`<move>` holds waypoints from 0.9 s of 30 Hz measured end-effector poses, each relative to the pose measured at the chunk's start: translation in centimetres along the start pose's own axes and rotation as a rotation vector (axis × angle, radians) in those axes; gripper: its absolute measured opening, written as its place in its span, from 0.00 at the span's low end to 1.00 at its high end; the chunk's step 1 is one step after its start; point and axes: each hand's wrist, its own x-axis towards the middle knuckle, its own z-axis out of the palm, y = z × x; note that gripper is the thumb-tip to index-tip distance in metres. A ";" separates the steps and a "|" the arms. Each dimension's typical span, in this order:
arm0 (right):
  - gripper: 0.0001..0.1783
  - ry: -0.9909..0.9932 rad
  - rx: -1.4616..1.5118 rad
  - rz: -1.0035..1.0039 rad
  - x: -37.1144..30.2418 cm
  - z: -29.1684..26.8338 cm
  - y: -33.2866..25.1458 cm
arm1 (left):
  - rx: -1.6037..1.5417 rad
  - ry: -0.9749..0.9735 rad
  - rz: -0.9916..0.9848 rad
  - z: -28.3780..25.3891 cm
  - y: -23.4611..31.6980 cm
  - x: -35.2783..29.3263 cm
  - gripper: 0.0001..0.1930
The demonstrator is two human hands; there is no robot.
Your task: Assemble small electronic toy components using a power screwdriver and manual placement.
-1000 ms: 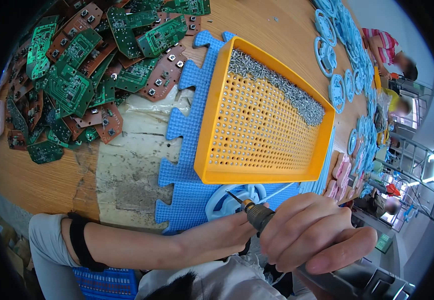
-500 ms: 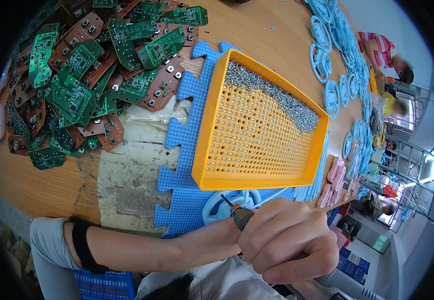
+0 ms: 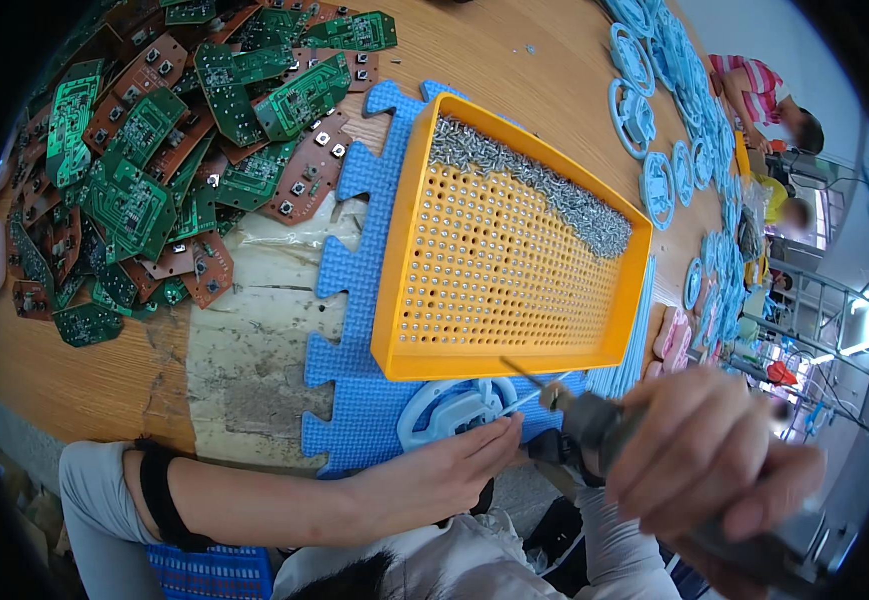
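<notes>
My right hand [image 3: 700, 455], blurred, is wrapped round an electric screwdriver [image 3: 605, 425]. Its thin bit points up and left, in front of the orange tray's near wall. My left hand [image 3: 470, 455] has its fingers pressed together at the lower end of a thin light-blue plastic strip [image 3: 543, 393]; their exact grip is partly hidden. Beside those fingers a light-blue wheel-shaped plastic part [image 3: 440, 410] lies on the blue foam mat [image 3: 355, 425]. The orange tray [image 3: 510, 368] holds a heap of small silver screws [image 3: 525, 180] and a perforated plate with screws in many holes.
Green and brown circuit boards [image 3: 135, 200] are heaped at the left. More light-blue wheel parts [image 3: 660, 190] spread along the right side, with pink parts [image 3: 673, 340] and a bundle of light-blue strips [image 3: 640, 345] nearer. Another person [image 3: 755, 90] sits at the far right.
My right hand has swung right with the screwdriver, away from my left hand. My left hand, mostly hidden before, now shows beside the wheel part. The whole view has shifted slightly.
</notes>
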 end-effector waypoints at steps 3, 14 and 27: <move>0.28 0.046 -0.257 0.090 -0.2 -1.1 1.1 | 0.008 -0.001 -0.012 -0.1 0.0 0.2 0.27; 0.22 0.116 -0.286 0.175 -0.9 -1.3 2.1 | 0.009 0.016 -0.041 0.1 0.0 0.3 0.27; 0.11 0.267 -0.158 -0.040 -0.9 1.3 -1.9 | 0.142 -0.027 -0.003 0.2 1.7 0.3 0.28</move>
